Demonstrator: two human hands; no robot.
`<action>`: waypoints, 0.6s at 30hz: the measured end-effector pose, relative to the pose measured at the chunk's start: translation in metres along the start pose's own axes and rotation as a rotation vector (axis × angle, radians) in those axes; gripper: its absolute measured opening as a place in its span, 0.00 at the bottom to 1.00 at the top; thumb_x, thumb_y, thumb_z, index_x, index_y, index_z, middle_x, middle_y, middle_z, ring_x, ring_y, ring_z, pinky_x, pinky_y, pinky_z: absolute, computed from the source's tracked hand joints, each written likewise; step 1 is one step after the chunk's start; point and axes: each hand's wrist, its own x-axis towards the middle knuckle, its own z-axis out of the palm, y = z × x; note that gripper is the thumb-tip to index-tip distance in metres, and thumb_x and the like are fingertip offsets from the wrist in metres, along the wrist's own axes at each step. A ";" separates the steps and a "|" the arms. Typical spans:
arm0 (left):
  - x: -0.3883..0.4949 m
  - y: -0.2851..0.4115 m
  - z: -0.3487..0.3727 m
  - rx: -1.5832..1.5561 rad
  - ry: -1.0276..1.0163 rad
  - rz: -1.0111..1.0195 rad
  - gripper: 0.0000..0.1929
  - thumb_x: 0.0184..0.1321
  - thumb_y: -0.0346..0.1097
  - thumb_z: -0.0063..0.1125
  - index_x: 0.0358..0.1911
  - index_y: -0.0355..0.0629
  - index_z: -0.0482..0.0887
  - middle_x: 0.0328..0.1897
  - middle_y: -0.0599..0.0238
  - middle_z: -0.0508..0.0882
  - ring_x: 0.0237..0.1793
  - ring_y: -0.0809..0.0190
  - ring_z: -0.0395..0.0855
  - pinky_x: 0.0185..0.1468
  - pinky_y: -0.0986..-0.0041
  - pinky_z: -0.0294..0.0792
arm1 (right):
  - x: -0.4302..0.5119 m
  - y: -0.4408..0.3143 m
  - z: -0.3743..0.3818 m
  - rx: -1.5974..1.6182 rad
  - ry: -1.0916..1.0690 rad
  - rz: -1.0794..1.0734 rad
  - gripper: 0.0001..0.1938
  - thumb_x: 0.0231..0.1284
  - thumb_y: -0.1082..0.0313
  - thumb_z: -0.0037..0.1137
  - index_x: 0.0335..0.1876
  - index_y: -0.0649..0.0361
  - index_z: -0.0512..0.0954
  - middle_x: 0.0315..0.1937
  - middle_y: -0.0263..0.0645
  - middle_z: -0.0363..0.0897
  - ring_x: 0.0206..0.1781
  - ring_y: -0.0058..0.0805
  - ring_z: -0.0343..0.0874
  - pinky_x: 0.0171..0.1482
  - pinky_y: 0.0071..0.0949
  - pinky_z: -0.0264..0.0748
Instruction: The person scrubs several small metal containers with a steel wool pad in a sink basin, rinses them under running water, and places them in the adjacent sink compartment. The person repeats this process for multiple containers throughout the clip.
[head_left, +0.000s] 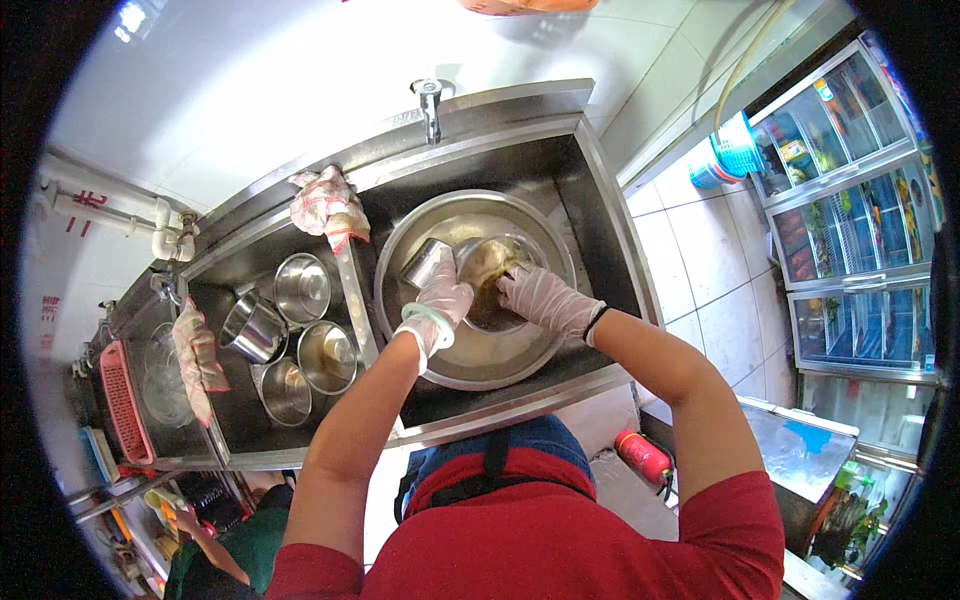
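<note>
A wide steel basin (551, 352) sits in the right-hand sink compartment. Inside it, a round steel pot (517, 324) faces up, with yellowish-brown matter or liquid in it. My left hand (444, 296), in a clear glove with a pale green bangle at the wrist, grips the pot's left rim. Beside those fingers lies a tilted steel cylindrical vessel (424, 261). My right hand (547, 298), also gloved, reaches over the pot's right rim with its fingers inside. Whether those fingers hold anything is hidden.
A chrome faucet (430, 112) juts over the sink. Several steel pots, one of them (301, 289) upright, stand in the middle compartment. Checked cloths (330, 206) hang on the dividers. Left are a pink basket (125, 401) and another person's arm (214, 551). A fire extinguisher (643, 456) stands lower right.
</note>
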 end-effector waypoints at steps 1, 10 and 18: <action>0.000 -0.001 0.003 0.014 0.003 0.044 0.37 0.67 0.41 0.44 0.79 0.41 0.52 0.77 0.37 0.65 0.73 0.38 0.67 0.75 0.62 0.59 | -0.001 0.002 -0.002 0.145 -0.050 0.139 0.11 0.67 0.63 0.51 0.48 0.58 0.81 0.43 0.41 0.82 0.45 0.39 0.85 0.53 0.38 0.81; -0.026 0.004 0.059 -0.725 0.260 -0.392 0.40 0.67 0.39 0.48 0.80 0.43 0.45 0.46 0.55 0.77 0.43 0.54 0.79 0.44 0.62 0.80 | 0.009 -0.025 -0.004 0.216 0.079 0.089 0.10 0.63 0.62 0.55 0.47 0.50 0.81 0.41 0.41 0.80 0.44 0.43 0.84 0.46 0.39 0.82; -0.049 0.006 0.042 -0.844 0.141 -0.360 0.16 0.69 0.46 0.52 0.52 0.43 0.78 0.39 0.58 0.82 0.32 0.62 0.81 0.34 0.66 0.74 | -0.002 -0.022 -0.014 0.001 0.318 -0.111 0.06 0.60 0.62 0.55 0.37 0.51 0.79 0.29 0.36 0.77 0.33 0.36 0.82 0.32 0.36 0.79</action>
